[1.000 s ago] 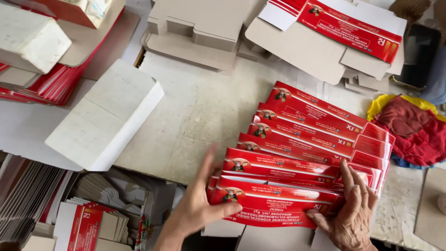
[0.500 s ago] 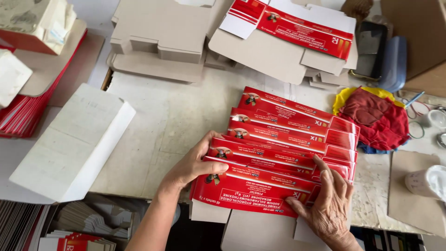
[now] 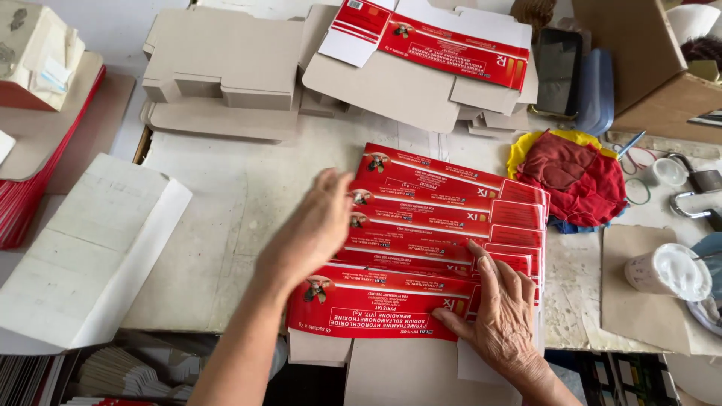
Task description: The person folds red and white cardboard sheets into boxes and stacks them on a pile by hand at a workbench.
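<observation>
A fanned row of several flat red-and-white carton blanks (image 3: 444, 218) lies on the worktable (image 3: 218, 218), each overlapping the one behind it. My left hand (image 3: 312, 229) rests palm down on the left ends of the middle blanks, fingers together. My right hand (image 3: 505, 308) presses flat on the right part of the nearest blank (image 3: 376, 304), fingers spread. Neither hand grips anything.
Stacks of plain grey-brown flat cartons (image 3: 226, 75) and one printed blank (image 3: 444, 45) lie at the back. A white folded sheet (image 3: 90, 248) sits left. A red cloth (image 3: 571, 180), a white cup (image 3: 669, 272), rubber bands and a padlock (image 3: 696, 192) are on the right.
The view has shifted so the fanned blanks sit higher in frame. My left hand slid up from the nearest blank onto the middle ones. My right hand stays on the near right corner.
</observation>
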